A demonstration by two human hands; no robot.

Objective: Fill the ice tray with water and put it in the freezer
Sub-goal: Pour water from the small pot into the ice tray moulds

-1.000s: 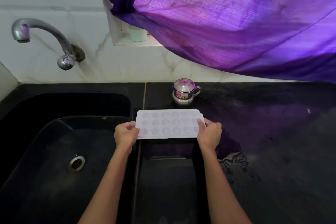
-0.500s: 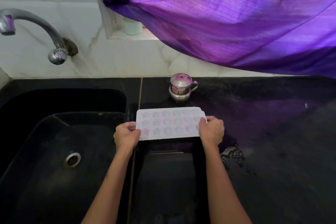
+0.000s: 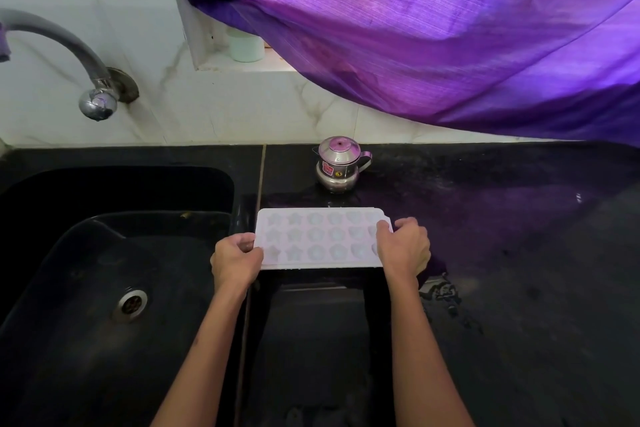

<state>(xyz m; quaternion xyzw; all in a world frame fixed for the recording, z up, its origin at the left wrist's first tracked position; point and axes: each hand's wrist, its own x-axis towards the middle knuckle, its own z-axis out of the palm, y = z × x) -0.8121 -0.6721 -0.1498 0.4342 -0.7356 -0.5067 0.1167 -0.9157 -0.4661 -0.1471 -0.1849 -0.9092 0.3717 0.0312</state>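
A white ice tray (image 3: 320, 239) with star and flower shaped cells is held level over the black counter, just right of the sink. My left hand (image 3: 237, 262) grips its left end and my right hand (image 3: 403, 248) grips its right end. Whether the cells hold water I cannot tell. The metal tap (image 3: 69, 45) curves out from the wall at the far left, above the sink, with no water running.
A black sink (image 3: 114, 288) with a steel drain (image 3: 131, 304) fills the left. A small steel pot (image 3: 338, 165) stands behind the tray. A purple curtain (image 3: 433, 28) hangs over the counter's back right. A water puddle (image 3: 440, 291) lies right of my right arm.
The view has drifted right, so the tap sits further left in frame. Both hands keep their hold on the tray, which stays over the counter.
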